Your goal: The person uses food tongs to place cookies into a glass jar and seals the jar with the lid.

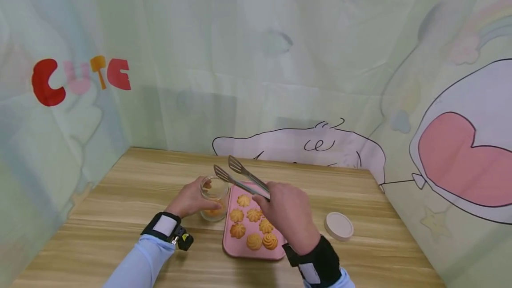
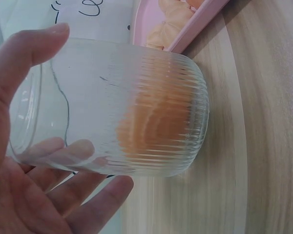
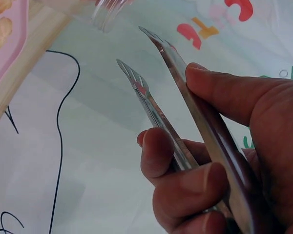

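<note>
My left hand (image 1: 192, 200) holds a clear glass jar (image 1: 218, 190) upright on the table, at the tray's left edge. The left wrist view shows the thumb on one side of the jar and fingers on the other. A golden cookie (image 2: 156, 117) lies at the ribbed bottom of the jar. My right hand (image 1: 290, 217) grips metal tongs (image 3: 198, 107) above the tray. Their slotted tips stand apart near the jar's mouth, with nothing between them. Several piped cookies (image 1: 238, 230) sit on the pink tray (image 1: 234, 252); the right hand hides part of it.
A round white lid (image 1: 339, 226) lies flat on the wooden table (image 1: 160, 168), right of the tray. Behind and beside the table hangs a printed cloth (image 1: 192, 70) with letters and drawings.
</note>
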### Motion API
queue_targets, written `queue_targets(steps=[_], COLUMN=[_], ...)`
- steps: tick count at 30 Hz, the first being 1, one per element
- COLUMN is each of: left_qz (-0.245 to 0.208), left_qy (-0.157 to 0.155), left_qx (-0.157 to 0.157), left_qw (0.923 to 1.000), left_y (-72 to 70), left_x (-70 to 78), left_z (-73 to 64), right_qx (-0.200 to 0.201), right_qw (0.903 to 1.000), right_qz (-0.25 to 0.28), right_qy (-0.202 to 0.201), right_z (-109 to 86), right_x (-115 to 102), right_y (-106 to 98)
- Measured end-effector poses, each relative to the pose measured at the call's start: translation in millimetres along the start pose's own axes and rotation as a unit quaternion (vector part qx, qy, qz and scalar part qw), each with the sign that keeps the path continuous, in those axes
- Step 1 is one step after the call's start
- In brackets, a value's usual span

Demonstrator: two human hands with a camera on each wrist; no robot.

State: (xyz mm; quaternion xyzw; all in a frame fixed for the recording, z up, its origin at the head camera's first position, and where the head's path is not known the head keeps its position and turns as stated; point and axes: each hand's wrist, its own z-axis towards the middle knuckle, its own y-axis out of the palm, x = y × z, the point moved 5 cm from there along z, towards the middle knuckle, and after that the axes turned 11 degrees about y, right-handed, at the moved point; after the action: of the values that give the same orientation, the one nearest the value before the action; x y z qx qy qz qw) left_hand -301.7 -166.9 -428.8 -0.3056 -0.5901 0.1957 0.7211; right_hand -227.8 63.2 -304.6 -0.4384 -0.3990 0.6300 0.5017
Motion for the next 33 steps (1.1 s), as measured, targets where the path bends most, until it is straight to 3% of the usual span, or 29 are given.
queue_targets(steps=[10, 22, 33], left_qz=[-0.007, -0.017, -0.013], left_qy=[-0.004, -0.003, -0.01], left_qx=[-0.003, -0.003, -0.006], left_qw=[1.0, 0.9999, 0.9999], left_y=[1.5, 3.9, 3.6], left_x=[-0.3, -5.3, -2.6], left_z=[-0.9, 1.0, -0.2], right_qx=[-0.042, -0.081, -0.088], right_qw=[0.9972, 0.9919, 0.9895], right_qz=[-0.013, -0.035, -0.063], right_qy=[0.061, 0.091, 0.096], right_z=[10.5, 11.0, 6.8], right_x=[26.8, 46.3, 53.3], right_y=[15.3, 44.3, 65.4])
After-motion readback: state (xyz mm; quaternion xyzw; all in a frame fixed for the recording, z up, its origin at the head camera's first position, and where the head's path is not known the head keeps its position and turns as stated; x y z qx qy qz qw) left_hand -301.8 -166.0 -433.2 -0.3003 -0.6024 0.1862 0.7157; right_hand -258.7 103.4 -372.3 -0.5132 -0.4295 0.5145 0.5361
